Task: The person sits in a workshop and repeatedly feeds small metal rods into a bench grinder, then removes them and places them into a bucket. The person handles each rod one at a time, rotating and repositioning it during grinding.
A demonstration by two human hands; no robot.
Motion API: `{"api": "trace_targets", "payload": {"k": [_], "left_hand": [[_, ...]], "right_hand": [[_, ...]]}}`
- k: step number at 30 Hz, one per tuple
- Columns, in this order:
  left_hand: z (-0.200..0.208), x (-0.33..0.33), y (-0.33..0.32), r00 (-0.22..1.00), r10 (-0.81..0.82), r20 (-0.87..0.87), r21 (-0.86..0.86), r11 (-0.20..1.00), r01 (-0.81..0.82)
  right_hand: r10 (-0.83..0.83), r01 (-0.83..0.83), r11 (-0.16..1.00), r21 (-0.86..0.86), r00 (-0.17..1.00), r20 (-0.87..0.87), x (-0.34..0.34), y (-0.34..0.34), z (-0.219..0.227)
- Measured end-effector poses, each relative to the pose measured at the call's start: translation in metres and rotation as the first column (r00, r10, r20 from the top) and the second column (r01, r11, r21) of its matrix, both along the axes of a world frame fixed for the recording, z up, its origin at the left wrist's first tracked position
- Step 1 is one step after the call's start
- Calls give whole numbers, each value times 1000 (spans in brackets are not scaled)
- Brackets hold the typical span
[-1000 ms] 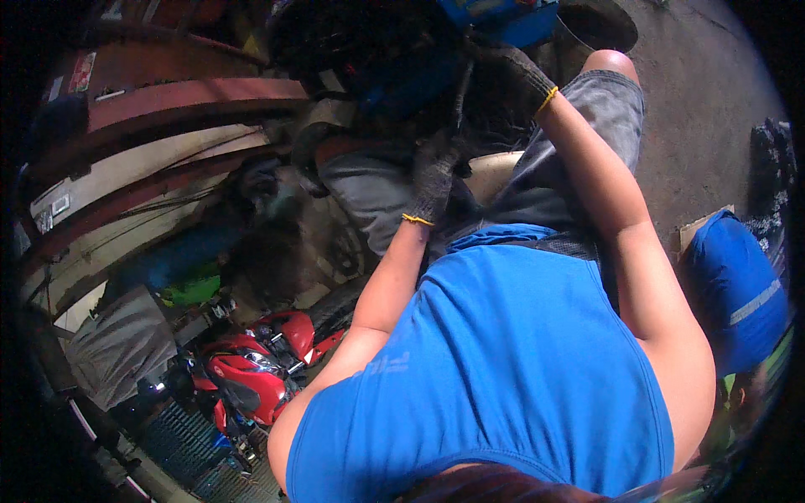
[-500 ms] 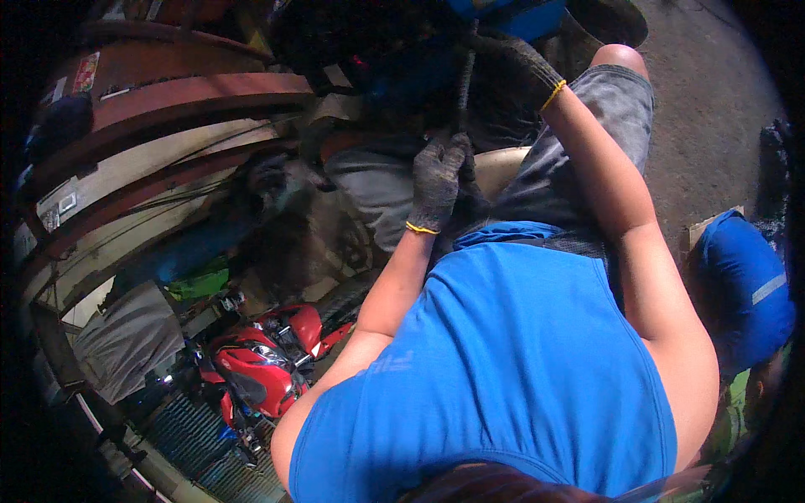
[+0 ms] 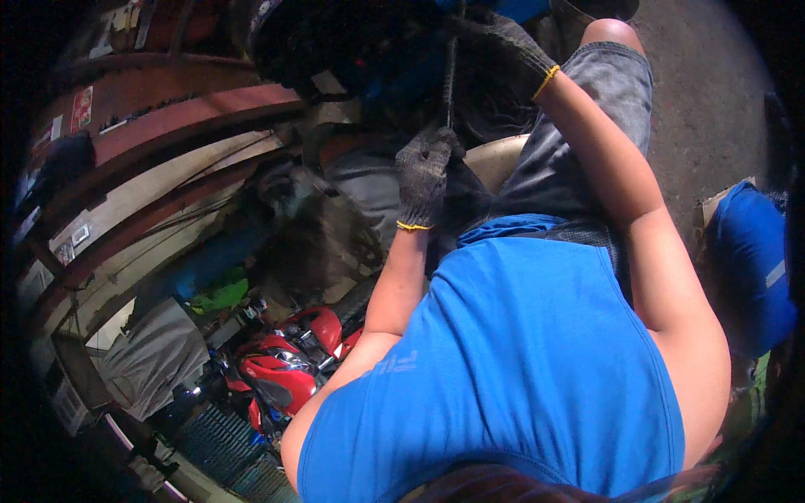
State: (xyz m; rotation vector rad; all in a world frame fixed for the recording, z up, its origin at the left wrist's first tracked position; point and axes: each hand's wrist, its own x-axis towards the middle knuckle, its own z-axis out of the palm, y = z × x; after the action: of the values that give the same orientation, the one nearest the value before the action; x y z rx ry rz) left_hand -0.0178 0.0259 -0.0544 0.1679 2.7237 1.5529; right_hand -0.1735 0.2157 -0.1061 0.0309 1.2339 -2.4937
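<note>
Gripping thin dark upright rod, gloved left hand near, right hand far; knit gloves may slip.

Gloved left hand fisted below the gloved right hand, both forearms bare, right elbow bent outward.

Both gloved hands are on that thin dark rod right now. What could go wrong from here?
1. The left hand and right hand hold the thin rod far apart; a hard push might bend it or make a grip slip.
2. The work area around the rod is very dark, so its tip may be hard to place.
3. The rod sits close above the knee; a slip could strike it.
</note>
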Motion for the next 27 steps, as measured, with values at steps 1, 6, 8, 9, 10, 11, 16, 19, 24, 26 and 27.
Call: {"api": "trace_targets", "payload": {"k": [1, 6, 8, 9, 10, 11, 16, 19, 24, 26, 27], "left_hand": [[10, -4, 0, 996, 8, 92, -15, 1000, -7], [2, -12, -9, 978, 4, 210, -56, 998, 8], [16, -15, 5, 927, 97, 362, -14, 995, -99], [15, -16, 6, 968, 41, 247, -44, 999, -31], [16, -14, 5, 991, -16, 131, -88, 996, 27], [16, -13, 5, 997, -41, 67, -105, 993, 48], [19, -12, 4, 996, -89, -19, -157, 984, 85], [20, -12, -1, 978, -14, 207, 131, 991, -14], [10, -10, -11, 880, 12, 475, 452, 855, -256], [4, -12, -12, 927, 42, 372, 296, 941, -162], [3, -11, -11, 959, 52, 278, 175, 979, -103]], "right_hand": [[-18, 17, 999, 52, 1000, 20, 3, 2, 10], [19, 35, 887, 461, 993, -112, -2, 9, 18], [-13, 108, 916, 386, 971, -240, -9, 9, 7], [-32, 140, 928, 345, 953, -301, -13, 9, 2], [-22, 213, 880, 426, 912, -411, -15, 8, -4], [1, 292, 821, 491, 858, -513, -17, 8, -10], [-1, 411, 783, 467, 752, -660, -20, 13, -25], [-75, 63, 982, -179, 996, -58, -15, 10, -13], [-36, 30, 965, -259, 999, -19, -12, 9, 2], [-59, 52, 971, -232, 998, -24, -13, 9, 4], [-69, 62, 974, -218, 997, -26, -14, 9, 5]]}}
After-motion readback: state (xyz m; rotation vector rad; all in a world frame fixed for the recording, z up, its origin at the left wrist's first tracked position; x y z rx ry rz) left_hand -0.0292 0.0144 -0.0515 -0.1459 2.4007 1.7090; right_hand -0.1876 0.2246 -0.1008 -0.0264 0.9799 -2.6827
